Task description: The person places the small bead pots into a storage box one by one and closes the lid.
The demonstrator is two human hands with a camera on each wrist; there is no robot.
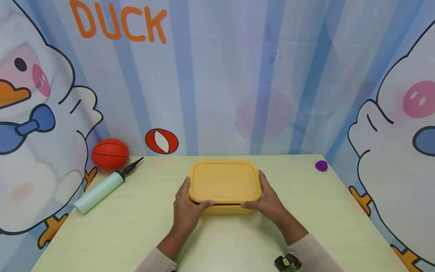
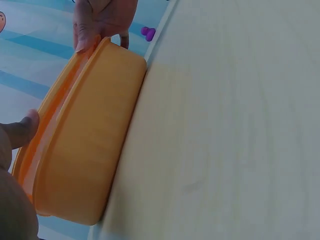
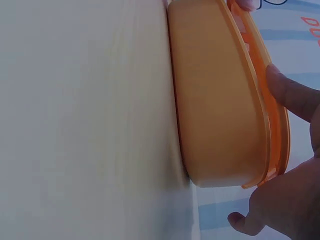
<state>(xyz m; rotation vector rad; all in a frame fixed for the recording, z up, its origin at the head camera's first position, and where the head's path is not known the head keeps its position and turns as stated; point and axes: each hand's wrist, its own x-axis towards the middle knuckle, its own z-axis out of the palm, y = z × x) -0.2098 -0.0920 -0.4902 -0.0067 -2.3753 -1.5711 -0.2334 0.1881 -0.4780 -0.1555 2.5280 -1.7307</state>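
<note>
A yellow rectangular plastic box point(image 1: 229, 209) sits on the table under its matching yellow lid point(image 1: 224, 181). Along the front, a dark gap shows between lid and rim; both wrist views show this gap over the box wall point(image 2: 95, 135). My left hand point(image 1: 187, 206) grips the lid's left end, its thumb on the front edge and its fingers along the side. At the right end my right hand point(image 1: 270, 202) holds the lid likewise, thumb at the front edge point(image 3: 272, 107). The inside of the box is mostly hidden, with a little orange and white showing through the gap.
On the left of the pale table point(image 1: 136, 234) lies a light green hand pump point(image 1: 100, 192) with a black nozzle. A red ball point(image 1: 110, 154) is behind it. A small purple object point(image 1: 321, 166) lies at the back right corner. A duck-print curtain point(image 1: 217, 75) hangs behind.
</note>
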